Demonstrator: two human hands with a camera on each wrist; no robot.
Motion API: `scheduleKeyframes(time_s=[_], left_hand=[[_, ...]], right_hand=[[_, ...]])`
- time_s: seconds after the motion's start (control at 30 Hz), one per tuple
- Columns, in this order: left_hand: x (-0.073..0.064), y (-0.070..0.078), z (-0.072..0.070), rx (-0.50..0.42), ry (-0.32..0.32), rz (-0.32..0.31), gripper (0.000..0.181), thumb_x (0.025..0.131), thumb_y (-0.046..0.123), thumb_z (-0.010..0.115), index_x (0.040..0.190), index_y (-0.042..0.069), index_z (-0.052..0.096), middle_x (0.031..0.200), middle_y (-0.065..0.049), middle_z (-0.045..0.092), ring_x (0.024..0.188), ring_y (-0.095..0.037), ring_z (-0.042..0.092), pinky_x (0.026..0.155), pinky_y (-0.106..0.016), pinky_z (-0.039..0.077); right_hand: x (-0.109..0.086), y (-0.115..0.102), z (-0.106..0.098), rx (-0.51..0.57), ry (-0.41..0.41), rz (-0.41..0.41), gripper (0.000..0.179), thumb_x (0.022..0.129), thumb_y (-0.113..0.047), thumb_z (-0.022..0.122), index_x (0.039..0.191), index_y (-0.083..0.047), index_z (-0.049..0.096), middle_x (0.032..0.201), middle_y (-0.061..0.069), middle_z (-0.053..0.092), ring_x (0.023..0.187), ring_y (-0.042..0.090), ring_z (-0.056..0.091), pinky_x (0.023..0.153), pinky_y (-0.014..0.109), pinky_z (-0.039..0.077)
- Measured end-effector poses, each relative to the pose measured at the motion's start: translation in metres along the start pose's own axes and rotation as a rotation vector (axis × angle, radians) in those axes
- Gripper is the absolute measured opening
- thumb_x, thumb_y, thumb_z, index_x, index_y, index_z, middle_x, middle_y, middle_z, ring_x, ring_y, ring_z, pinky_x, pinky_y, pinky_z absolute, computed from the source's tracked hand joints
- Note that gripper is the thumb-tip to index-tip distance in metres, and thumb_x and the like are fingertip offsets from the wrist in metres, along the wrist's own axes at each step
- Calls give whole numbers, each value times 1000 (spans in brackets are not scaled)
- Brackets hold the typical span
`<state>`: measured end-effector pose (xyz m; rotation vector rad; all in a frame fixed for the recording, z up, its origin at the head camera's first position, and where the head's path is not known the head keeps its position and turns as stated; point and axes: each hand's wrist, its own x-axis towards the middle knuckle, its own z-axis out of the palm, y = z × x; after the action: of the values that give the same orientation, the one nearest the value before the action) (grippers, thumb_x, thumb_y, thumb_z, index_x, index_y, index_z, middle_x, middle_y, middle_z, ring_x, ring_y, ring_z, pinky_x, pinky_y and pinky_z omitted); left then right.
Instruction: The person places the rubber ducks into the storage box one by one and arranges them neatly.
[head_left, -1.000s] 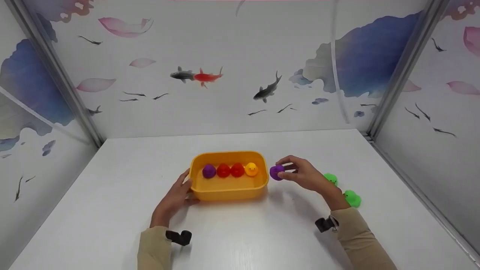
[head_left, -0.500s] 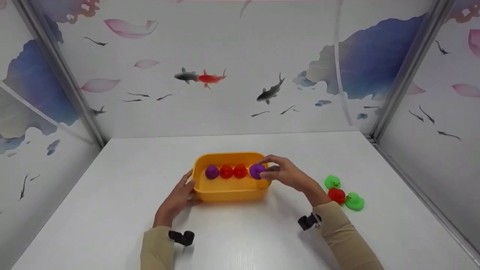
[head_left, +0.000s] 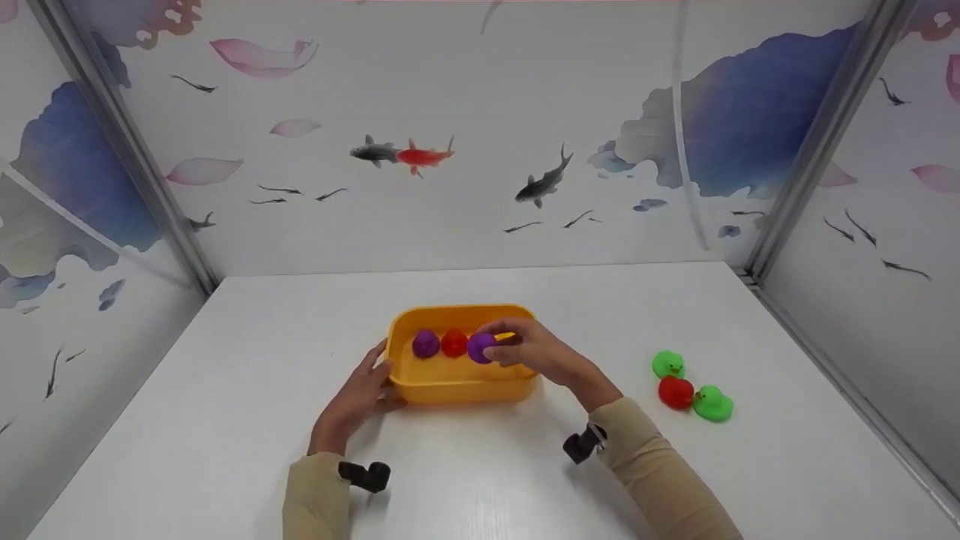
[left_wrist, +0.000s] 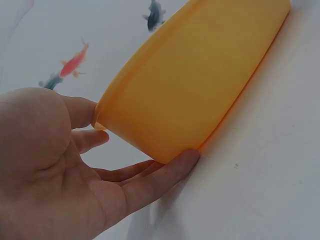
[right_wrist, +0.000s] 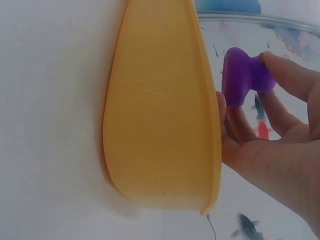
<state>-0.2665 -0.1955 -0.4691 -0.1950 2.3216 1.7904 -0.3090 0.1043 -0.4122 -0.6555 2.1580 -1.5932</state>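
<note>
A yellow plastic tub [head_left: 461, 391] stands on the white table. My left hand [head_left: 361, 391] holds its left end; in the left wrist view the thumb is at the rim and other fingers reach along the base. My right hand [head_left: 541, 352] pinches a purple rubber duck [head_left: 481, 348] over the tub's right half. In the right wrist view the purple duck [right_wrist: 239, 77] is above rim level, between thumb and fingers. Inside the tub sit a purple toy [head_left: 426, 343] and a red toy [head_left: 454, 343]. The hand and held duck hide the row's right part.
Right of the tub, a green rubber duck [head_left: 668, 365], a red toy [head_left: 676, 393] and another green duck [head_left: 713, 403] lie close together on the table. Printed white panels [head_left: 465, 232] enclose the back and sides.
My right hand has carried the purple duck leftward, from outside the tub's right rim to above the row inside. The left hand has stayed at the tub's left end.
</note>
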Motion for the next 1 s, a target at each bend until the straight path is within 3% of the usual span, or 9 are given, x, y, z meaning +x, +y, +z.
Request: scheduleKeyframes(time_s=[0.23,0.47,1.0], left_hand=[[0,0,-1,-15,-3,9,57,109,38,38,161,30,16,154,-15,47,119,-25,62,99,-39,57],[0,1,0,-29,-6,8,57,109,37,37,162,29,16,153,-16,47,116,-24,63,98,-39,58],[-3,0,-3,-22,-22,44,56,110,36,36,161,28,16,150,-17,50,118,-25,63,98,-40,58]], right_hand=[[14,-5,15,38,24,40,37,95,-21,68,127,-4,61,125,17,64,115,37,64,107,50,51],[29,-10,28,13,65,79,34,94,-17,70,126,-5,65,126,15,65,106,25,67,107,45,52],[59,-11,56,-20,109,220,29,91,-19,74,119,-15,72,123,6,68,107,23,65,105,39,54]])
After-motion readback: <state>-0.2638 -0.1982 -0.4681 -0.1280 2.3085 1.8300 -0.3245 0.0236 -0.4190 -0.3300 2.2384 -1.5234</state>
